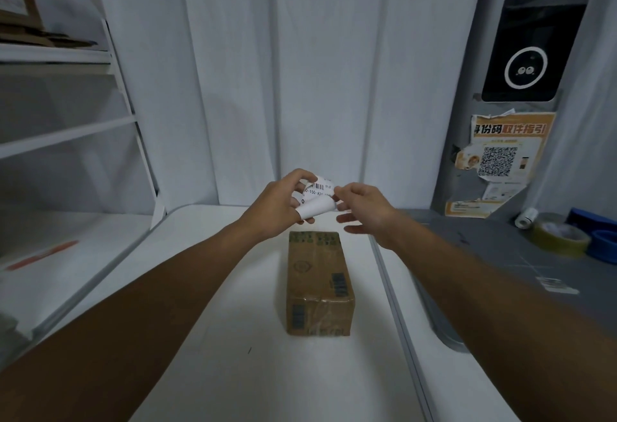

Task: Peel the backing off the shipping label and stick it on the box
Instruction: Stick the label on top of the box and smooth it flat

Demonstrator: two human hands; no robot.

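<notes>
A brown cardboard box (317, 281) with clear tape and dark printed marks lies lengthwise on the white table (233, 338). Above its far end I hold a white shipping label (318, 199) with a barcode and printed digits, curled so its blank side bulges toward me. My left hand (283, 204) grips the label's left side with thumb and fingers. My right hand (364, 204) pinches the label's right edge between thumb and forefinger, its other fingers spread. Whether backing and label are apart at that edge I cannot tell.
A grey counter (500, 254) to the right carries a roll of clear tape (556, 236), a small white roll (526, 218) and blue objects (604, 244). A QR-code poster (500, 161) hangs on the pillar. White shelves (66, 134) stand at the left, with cardboard on top.
</notes>
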